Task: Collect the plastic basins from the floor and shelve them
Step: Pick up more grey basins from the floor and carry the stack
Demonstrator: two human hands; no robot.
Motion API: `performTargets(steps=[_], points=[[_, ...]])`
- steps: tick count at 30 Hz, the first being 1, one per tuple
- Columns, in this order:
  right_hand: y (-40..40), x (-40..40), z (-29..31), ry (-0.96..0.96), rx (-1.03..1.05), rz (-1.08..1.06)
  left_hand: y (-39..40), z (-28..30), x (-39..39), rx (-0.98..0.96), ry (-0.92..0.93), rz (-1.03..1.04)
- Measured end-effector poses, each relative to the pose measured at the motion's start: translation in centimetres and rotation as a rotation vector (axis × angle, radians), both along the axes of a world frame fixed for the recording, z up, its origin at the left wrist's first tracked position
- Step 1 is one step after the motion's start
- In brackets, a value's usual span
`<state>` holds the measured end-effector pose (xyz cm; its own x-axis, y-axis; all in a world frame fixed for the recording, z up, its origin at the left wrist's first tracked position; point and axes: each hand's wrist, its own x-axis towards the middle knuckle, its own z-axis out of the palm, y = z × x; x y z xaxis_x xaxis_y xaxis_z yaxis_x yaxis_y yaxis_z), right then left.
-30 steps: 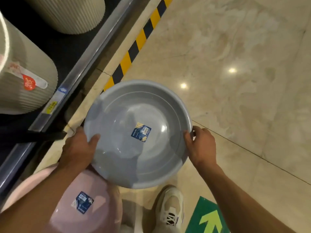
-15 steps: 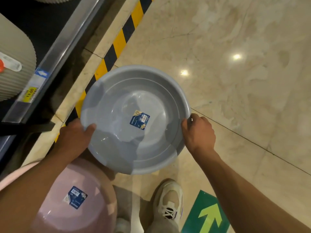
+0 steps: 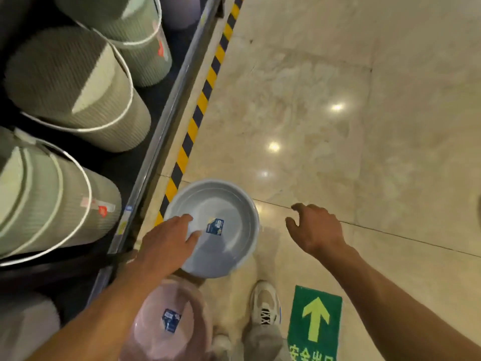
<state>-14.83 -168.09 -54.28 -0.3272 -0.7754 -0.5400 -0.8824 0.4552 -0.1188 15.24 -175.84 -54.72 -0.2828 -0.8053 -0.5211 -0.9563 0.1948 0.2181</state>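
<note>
A grey plastic basin [image 3: 229,246] with a blue sticker in its bottom lies low by the floor, open side up, beside the striped floor tape. My left hand [image 3: 169,246] is spread palm down over its left rim, fingers and thumb straight and reaching over the inside; whether it touches the basin is unclear. My right hand [image 3: 316,227] hovers to the right of the basin, apart from it, fingers loosely curled and holding nothing. A pink basin [image 3: 169,324] with the same sticker sits nearer me, partly under my left forearm.
On the left is a dark shelf with a metal front rail [image 3: 161,136], holding several ribbed green buckets [image 3: 73,84]. Yellow-black tape [image 3: 197,113] runs along the shelf base. My shoe [image 3: 264,303] and a green arrow sticker [image 3: 315,319] are on the marble floor.
Both hands gripped the grey basin's rim before; now the right hand has let go and moved right, the left hand lies flat over it. The basin sits lower and the view has risen.
</note>
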Motion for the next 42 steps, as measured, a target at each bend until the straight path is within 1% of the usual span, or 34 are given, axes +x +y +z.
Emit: performTargets(steps=[2, 3, 6, 9, 12, 16, 21, 25, 28, 32, 35, 39, 42], points=[[2.1, -2.1, 7.7, 0.048, 0.017, 0.026, 0.4, 7.4, -3.1, -0.004, 0.028, -0.117], [3.4, -3.1, 11.8, 0.064, 0.016, 0.006, 0.8, 11.3, -4.6, 0.003, 0.03, -0.171], [7.6, -5.9, 24.3, 0.062, 0.001, -0.103, 2.2, 23.0, -8.5, -0.03, -0.014, -0.357], [12.1, -9.3, 35.1, 0.07, -0.062, -0.226, 3.4, 33.0, -12.0, -0.065, 0.03, -0.419], [17.5, -12.9, 42.8, 0.098, -0.155, -0.37, 4.8, 40.0, -16.4, -0.12, 0.057, -0.522], [25.6, -16.6, 49.0, 0.123, -0.221, -0.506, 8.6, 46.6, -24.8, -0.229, 0.109, -0.694], [36.3, -22.5, 53.1, 0.124, -0.26, -0.701, 15.1, 52.1, -37.2, -0.274, 0.152, -0.907], [43.8, -27.0, 54.6, 0.133, -0.314, -0.911, 19.9, 54.7, -46.6, -0.363, 0.201, -1.061], [48.3, -28.6, 55.0, 0.129, -0.331, -1.072, 24.5, 55.7, -52.8, -0.383, 0.211, -1.204], [52.6, -30.2, 55.2, 0.145, -0.347, -1.231, 29.9, 55.6, -59.6, -0.321, 0.289, -1.325], [54.6, -31.5, 54.4, 0.149, -0.316, -1.344, 32.3, 54.3, -64.0, -0.284, 0.313, -1.423], [54.7, -33.9, 53.4, 0.146, -0.28, -1.452, 33.4, 52.4, -70.6, -0.225, 0.328, -1.521], [54.0, -37.0, 52.6, 0.167, -0.243, -1.542, 33.3, 51.1, -75.6, -0.228, 0.338, -1.596]])
